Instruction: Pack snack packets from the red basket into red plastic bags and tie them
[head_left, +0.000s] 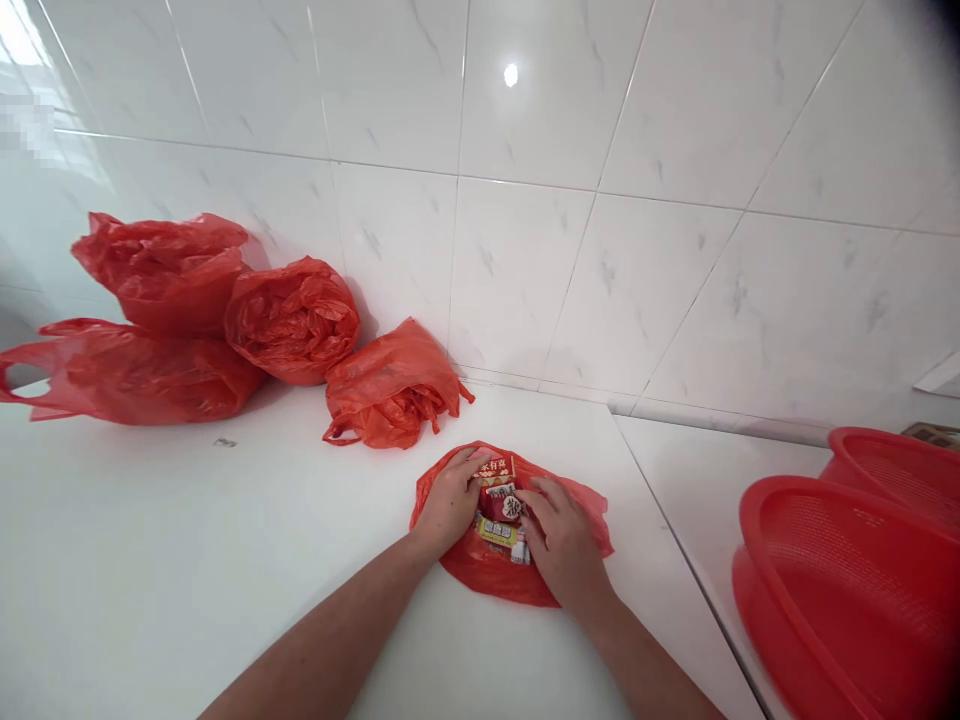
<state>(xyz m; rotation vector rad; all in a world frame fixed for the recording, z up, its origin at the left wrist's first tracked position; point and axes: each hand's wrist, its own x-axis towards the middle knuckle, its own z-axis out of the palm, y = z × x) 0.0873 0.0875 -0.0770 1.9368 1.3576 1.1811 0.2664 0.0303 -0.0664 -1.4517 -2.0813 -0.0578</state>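
A red plastic bag (499,588) lies spread on the white table with small packaged snacks in its middle. At the top of these is a red packet with gold lettering (495,467). Below it lies a dark red packet with a round cream label (499,503), and under that a yellow packet (496,533) with a whitish end. My left hand (448,500) rests along the left side of the packets, fingers stretched out and touching them. The thumb and index finger of my right hand (559,540) close on the right edge of the dark red packet.
Several bunched red plastic bags (292,320) stand against the tiled wall at the back left. Two red perforated baskets (847,590) are at the right, beyond a seam in the tabletop. A small scrap (225,442) lies on the table at left.
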